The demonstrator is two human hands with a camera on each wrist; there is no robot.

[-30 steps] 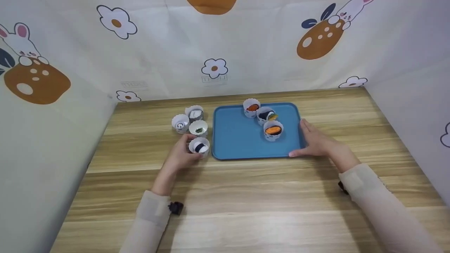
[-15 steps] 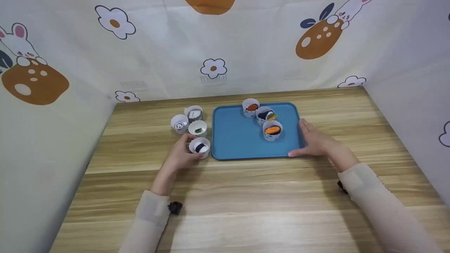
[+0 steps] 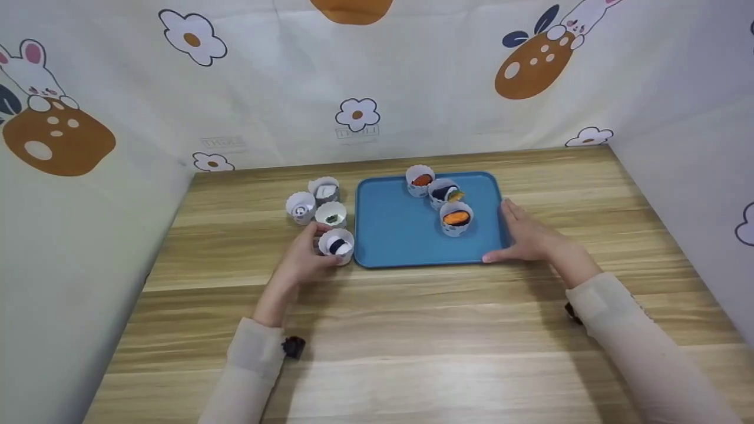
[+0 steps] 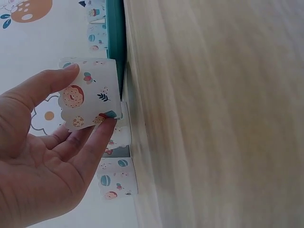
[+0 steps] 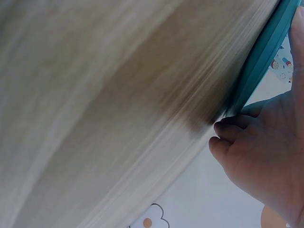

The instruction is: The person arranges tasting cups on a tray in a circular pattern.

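A person's left hand [image 3: 303, 259] grips a paper cup [image 3: 336, 245] beside a blue tray [image 3: 400, 235]; the right hand [image 3: 527, 235] rests flat, fingers straight, against the tray's edge.

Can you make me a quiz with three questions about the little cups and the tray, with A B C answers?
1. Where is the cup that the left hand holds?
A. on the tray
B. on the table beside the tray's left edge
C. on top of another cup

2. How many cups stand on the blue tray?
A. three
B. five
C. one

3. What is the right hand doing?
A. lifting a cup
B. lying flat far from the tray
C. resting against the tray's right edge

Answers: 1 B, it sits just off the tray; 2 A, three stand together near the back; 3 C, its fingers touch the rim.
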